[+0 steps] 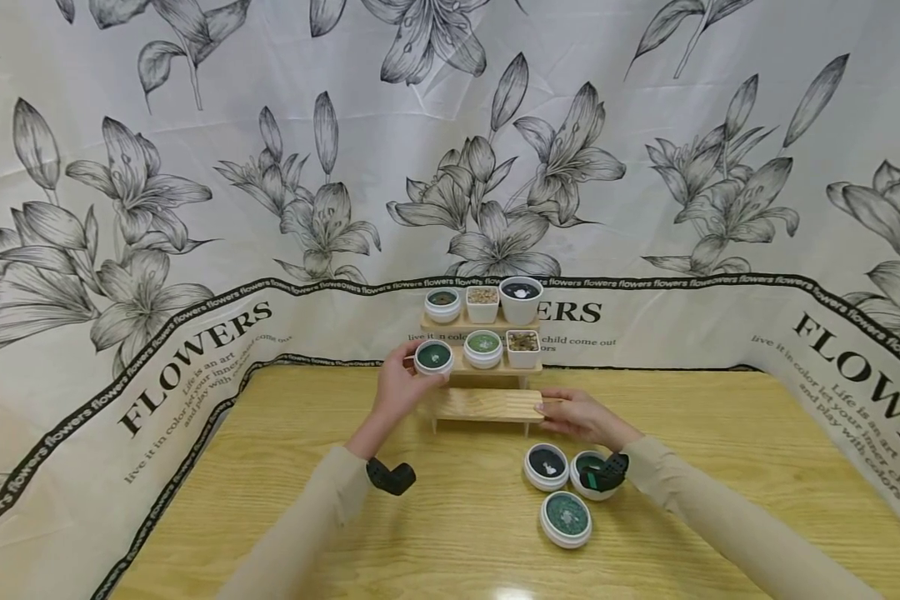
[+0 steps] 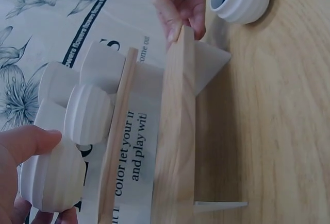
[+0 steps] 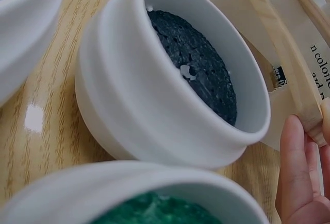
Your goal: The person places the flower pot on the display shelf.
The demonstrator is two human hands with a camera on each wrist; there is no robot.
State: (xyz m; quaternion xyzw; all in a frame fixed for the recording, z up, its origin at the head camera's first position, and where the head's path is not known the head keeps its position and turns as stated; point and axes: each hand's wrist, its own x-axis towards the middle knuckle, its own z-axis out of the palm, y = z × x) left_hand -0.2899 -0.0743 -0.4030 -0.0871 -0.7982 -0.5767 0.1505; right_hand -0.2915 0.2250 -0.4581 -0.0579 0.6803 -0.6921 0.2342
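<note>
My left hand (image 1: 403, 385) grips a round white ribbed pot (image 1: 434, 358) with dark green fill, at the left end of the middle shelf (image 1: 487, 367) of a wooden tiered stand. Thumb and fingers wrap the pot's sides in the left wrist view; whether its base touches the shelf I cannot tell. My right hand (image 1: 579, 414) pinches the right end of the bare lowest wooden shelf (image 1: 487, 405), thumb above and fingers below. On the middle shelf beside the held pot stand a light green round pot (image 1: 483, 349) and a square pot (image 1: 523, 348) of brownish fill.
The top shelf bears a round pot (image 1: 442, 305), a square pot (image 1: 483, 304) and a taller pot (image 1: 521, 300). On the table before my right hand stand a black-filled pot (image 1: 547, 467), a dark green one (image 1: 587, 477) and a teal one (image 1: 566, 518). A flowered cloth (image 1: 330, 317) hangs behind.
</note>
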